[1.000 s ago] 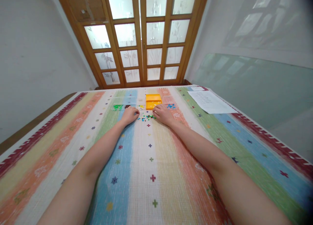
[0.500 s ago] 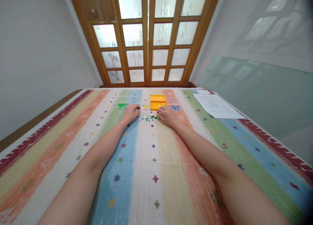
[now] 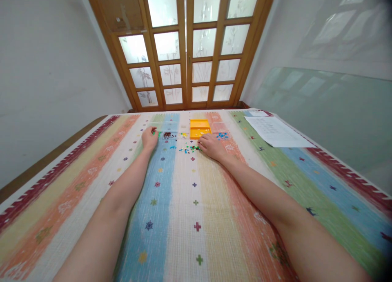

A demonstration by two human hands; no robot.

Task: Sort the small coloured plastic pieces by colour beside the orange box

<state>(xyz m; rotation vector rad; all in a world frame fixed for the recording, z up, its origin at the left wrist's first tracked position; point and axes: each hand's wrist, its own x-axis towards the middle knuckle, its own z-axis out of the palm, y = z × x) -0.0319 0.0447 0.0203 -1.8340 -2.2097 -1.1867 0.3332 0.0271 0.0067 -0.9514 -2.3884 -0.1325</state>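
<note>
Head view: left hand was at green pieces, right hand beside mixed pieces on striped tablecloth; whether either gripped anything, indiscernible. Pieces looked light, stiff, best pinched by edges.

pale walls flank wooden doors, panes seemingly frosted.

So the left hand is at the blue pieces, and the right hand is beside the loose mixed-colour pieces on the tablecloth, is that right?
The colour is wrong: the head view shows the left hand at the green pieces. The right hand is indeed beside the loose mixed-colour pieces on the tablecloth.
</note>
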